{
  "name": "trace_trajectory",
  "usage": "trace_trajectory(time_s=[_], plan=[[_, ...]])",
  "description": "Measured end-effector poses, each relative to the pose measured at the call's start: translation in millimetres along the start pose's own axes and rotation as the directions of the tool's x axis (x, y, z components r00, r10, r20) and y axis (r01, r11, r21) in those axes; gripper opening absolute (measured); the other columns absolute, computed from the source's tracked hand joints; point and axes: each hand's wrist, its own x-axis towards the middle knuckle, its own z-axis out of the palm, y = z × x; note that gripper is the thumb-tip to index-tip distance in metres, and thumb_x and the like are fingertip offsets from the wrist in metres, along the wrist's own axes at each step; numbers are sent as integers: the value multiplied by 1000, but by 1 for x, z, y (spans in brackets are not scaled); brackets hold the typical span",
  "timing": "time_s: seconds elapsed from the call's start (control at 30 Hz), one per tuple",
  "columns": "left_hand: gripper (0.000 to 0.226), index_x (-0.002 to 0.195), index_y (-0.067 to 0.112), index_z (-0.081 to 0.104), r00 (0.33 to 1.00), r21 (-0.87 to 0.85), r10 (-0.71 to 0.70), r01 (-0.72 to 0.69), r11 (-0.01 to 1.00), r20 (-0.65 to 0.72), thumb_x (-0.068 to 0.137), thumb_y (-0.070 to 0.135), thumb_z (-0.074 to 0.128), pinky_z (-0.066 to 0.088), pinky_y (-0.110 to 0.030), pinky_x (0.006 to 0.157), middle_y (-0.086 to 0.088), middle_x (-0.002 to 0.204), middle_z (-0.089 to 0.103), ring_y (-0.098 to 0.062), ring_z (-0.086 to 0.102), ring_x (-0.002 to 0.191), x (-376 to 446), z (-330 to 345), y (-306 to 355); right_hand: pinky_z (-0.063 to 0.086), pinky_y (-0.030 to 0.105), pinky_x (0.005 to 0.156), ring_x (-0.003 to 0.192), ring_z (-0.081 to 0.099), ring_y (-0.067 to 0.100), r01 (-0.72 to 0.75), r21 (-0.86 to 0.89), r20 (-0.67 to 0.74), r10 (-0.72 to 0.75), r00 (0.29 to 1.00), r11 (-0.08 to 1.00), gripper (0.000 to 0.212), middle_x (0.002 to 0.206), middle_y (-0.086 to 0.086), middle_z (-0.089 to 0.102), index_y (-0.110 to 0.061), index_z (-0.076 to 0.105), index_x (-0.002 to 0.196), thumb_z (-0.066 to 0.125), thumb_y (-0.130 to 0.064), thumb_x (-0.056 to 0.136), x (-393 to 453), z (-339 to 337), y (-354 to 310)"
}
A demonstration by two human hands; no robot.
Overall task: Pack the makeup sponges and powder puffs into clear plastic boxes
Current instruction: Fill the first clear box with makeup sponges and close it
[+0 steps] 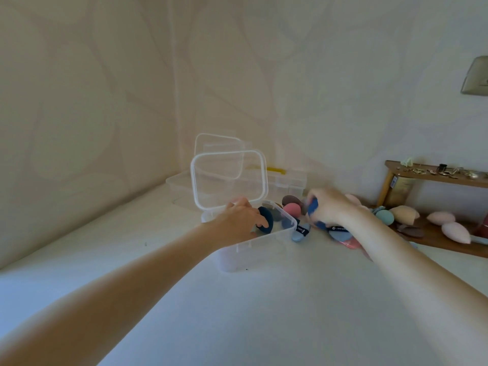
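Observation:
A clear plastic box (pixel 260 248) stands open on the white surface, its lid (pixel 229 178) raised behind it. My left hand (pixel 241 219) reaches into the box and holds a dark navy powder puff (pixel 266 219) there. My right hand (pixel 328 208) grips a blue puff (pixel 313 207) just right of the box. Under and around that hand lie more puffs: a light blue one with a black strap (pixel 300 232), a pink sponge (pixel 291 210), a brown one (pixel 290 199) and a red one (pixel 352 244).
More clear boxes (pixel 182 186) and a second raised lid (pixel 219 146) stand behind, against the wall. To the right, a wooden shelf (pixel 435 241) carries teal, beige and pink sponges (pixel 455 232). A higher wooden ledge (pixel 433 175) holds small items.

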Motion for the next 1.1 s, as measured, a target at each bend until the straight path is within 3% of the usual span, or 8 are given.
trace_trajectory(time_s=[0.07, 0.2, 0.3, 0.4, 0.5, 0.6, 0.8, 1.1], plan=[[35, 131, 29, 52, 999, -40, -31, 31, 999, 9, 97, 27, 46, 31, -24, 90, 4, 132, 56, -20, 39, 122, 0, -3, 1, 54, 32, 73, 96, 59, 27, 155, 367, -102, -126, 987, 917, 32, 113, 11, 55, -11, 56, 109, 63, 2, 80, -1, -15, -18], [33, 123, 25, 59, 994, -150, -105, 105, 983, 14, 94, 19, 44, 28, -24, 89, 0, 120, 62, -22, 42, 119, -3, -11, 6, 55, 31, 70, 89, 59, 25, 106, 753, 124, -299, 946, 649, 30, 104, 8, 54, -15, 52, 109, 53, 5, 87, -10, -18, -56], [32, 118, 23, 63, 991, -192, -134, 128, 973, -19, 95, 18, 41, 29, -24, 93, 2, 121, 62, -21, 45, 118, -6, -16, 7, 44, 28, 61, 83, 49, 21, 30, 688, 178, -209, 962, 725, 30, 93, 7, 50, -14, 53, 97, 39, 8, 82, -3, 6, -63], [32, 112, 22, 67, 986, -192, -153, 138, 972, -67, 95, 15, 40, 31, -28, 99, 3, 118, 64, -20, 47, 116, -11, -23, -1, 43, 29, 66, 99, 54, 28, -5, 621, 191, -145, 971, 784, 36, 107, 11, 54, -19, 53, 96, 37, 6, 77, -2, 23, -64], [29, 105, 17, 71, 960, -302, -224, 166, 939, -168, 92, 10, 46, 32, -21, 89, -2, 113, 65, -22, 51, 110, -28, -36, -17, 48, 34, 74, 112, 56, 32, 53, 644, 186, -223, 957, 763, 36, 121, 15, 58, -20, 52, 100, 38, 4, 78, -3, 26, -68], [25, 98, 12, 72, 890, -349, -368, 267, 899, -268, 88, 6, 49, 32, -19, 77, -7, 107, 62, -24, 55, 103, -44, -47, -36, 47, 35, 78, 92, 55, 25, 95, 712, 233, -361, 903, 696, 24, 111, 14, 60, -21, 49, 96, 46, -6, 79, -7, 26, -78], [26, 104, 17, 62, 870, -351, -487, 432, 831, -80, 82, 30, 65, 38, -24, 79, -5, 114, 52, -21, 52, 102, -57, -44, -42, 37, 25, 65, 79, 47, 18, 191, 574, 295, -419, 859, 796, 2, 94, 3, 52, -19, 55, 89, 53, -20, 88, -9, 33, -96], [43, 114, 11, 63, 874, -182, -423, 469, 864, 240, 79, 35, 70, 37, -24, 84, -2, 123, 59, -21, 55, 115, -41, -50, -31, 46, 16, 66, 82, 56, 8, 174, 423, 460, -376, 804, 890, 29, 100, 0, 59, -8, 68, 112, 55, -8, 85, -16, 36, -100]])
